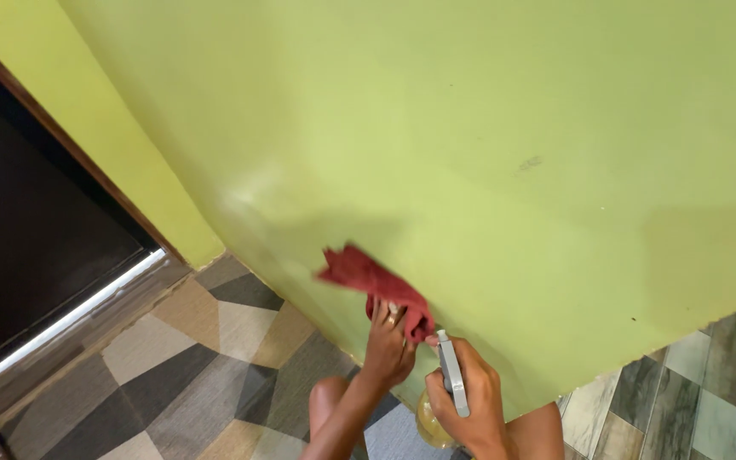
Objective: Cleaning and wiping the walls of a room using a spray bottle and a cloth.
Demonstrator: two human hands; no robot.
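I have my left hand (388,345) with its fingers clamped on a red cloth (374,285), which is pressed against the low part of the green wall (470,145), just above the patterned tile floor (215,358). My right hand (468,409) grips a spray bottle (445,396), fingers wrapped round its grey trigger head, nozzle near the cloth. To do this well, I judge, I should keep the cloth flat on the paint, wipe with even pressure, and aim the nozzle at the wall.
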